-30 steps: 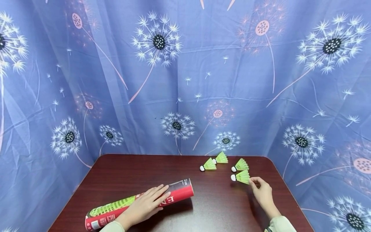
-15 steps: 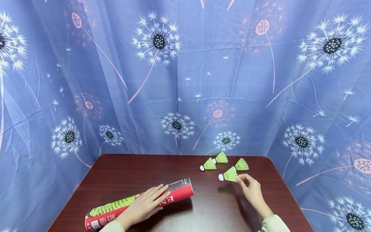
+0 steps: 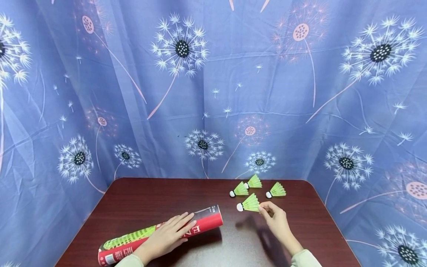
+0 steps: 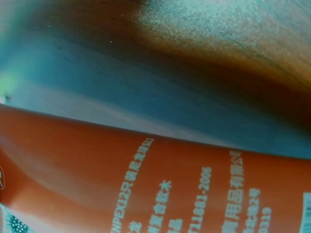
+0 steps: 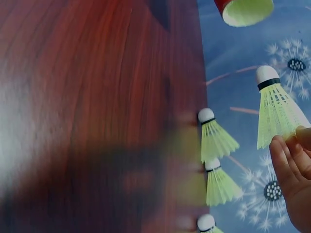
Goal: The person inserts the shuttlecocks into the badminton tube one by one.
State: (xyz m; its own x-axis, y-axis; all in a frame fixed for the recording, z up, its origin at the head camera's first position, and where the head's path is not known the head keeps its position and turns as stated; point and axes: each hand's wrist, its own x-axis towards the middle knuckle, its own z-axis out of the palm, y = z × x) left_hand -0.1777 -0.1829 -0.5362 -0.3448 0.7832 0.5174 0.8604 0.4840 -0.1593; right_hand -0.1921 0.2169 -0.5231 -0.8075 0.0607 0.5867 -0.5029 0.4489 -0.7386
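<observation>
Here's the shuttle (image 3: 251, 203), up above the desk (image 3: 143, 196), pinched by the skirt's rim in the right hand (image 3: 277, 222), much the nearer of the two hands! Its white cork faces left, straight at the right end of the tube (image 3: 206, 223), a small gap between. And what a line: tube slanting from near left to far right, shuttle on roughly the same slant! Yellow-green skirt, black band, looking neat. The left hand (image 3: 168, 235) lies across the tube, fingers stretched over it. Three more shuttles (image 3: 276, 190) sit farther off, beneath the curtain (image 3: 160, 141).
</observation>
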